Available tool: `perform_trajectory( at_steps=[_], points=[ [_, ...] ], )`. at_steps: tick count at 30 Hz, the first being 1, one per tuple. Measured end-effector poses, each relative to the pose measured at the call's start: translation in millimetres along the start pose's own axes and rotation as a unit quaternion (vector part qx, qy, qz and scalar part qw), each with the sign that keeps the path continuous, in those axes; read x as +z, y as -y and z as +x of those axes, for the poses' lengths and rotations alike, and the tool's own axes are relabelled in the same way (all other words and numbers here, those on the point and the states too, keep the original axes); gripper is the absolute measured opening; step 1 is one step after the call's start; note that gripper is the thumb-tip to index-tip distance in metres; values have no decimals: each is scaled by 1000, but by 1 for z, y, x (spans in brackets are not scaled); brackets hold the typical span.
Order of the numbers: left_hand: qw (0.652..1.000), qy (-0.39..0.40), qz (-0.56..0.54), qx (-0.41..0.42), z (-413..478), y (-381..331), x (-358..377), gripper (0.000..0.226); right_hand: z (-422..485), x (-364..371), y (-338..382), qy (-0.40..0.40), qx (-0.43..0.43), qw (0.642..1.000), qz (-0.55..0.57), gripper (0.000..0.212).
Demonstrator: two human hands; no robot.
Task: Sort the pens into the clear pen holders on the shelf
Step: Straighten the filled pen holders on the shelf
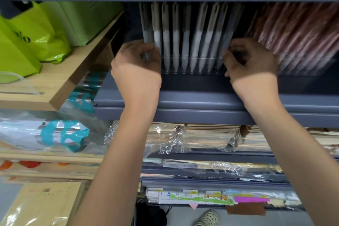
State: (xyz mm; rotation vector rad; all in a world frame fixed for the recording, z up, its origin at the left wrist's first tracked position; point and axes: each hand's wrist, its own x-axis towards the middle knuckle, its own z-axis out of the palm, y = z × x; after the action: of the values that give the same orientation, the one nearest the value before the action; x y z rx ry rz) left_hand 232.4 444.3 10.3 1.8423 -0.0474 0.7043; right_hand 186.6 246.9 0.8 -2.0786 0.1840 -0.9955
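My left hand [136,60] had its fingers curled round a slim grey pen [146,31] at the left end of the row, tip down toward the clear plastic pen holder [192,72]. My right hand [251,58] was curled at the row's right end, against a second grey pen [230,36]. I couldn't tell whether it gripped that pen or the holder's wall. The white plastic pens [176,42] stood tip-down in the holder, leaning back, on the dark grey metal shelf [201,97]. Reddish pens [297,35] filled the next holder to the right. The step, as I judged it, was seating the two end pens. To do it well I needed each tip in its own slot and each barrel parallel to its neighbours. I also had to steady the holder so it didn't slide back, and avoid knocking the standing pens sideways.
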Motion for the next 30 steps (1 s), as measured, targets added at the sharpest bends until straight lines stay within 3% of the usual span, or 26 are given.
perform_trajectory(
  at_steps=[4,10,14,17,23,27,30],
  points=[
    [1000,-16,-17,-6,-3,-3,2,7,0,0,1,4,6,1000,0,19],
    [999,-43,-19,-7,-7,-10,1,27,-2,-1,1,0,5,1000,8,13],
    [999,-32,-31,-4,-10,-5,4,4,-2,-1,2,-7,7,1000,14,11],
    [1000,-28,-4,-12,-9,-5,4,15,-2,-1,3,-10,14,1000,18,12],
    [999,-13,29,-2,-4,-3,4,17,-3,-2,5,-7,19,1000,11,18],
    [993,-35,112,19,-2,-4,4,17,-2,-2,4,3,16,1000,6,17],
    [997,-45,60,-7,-5,-7,4,9,-2,-3,2,3,16,1000,5,13]
  ],
)
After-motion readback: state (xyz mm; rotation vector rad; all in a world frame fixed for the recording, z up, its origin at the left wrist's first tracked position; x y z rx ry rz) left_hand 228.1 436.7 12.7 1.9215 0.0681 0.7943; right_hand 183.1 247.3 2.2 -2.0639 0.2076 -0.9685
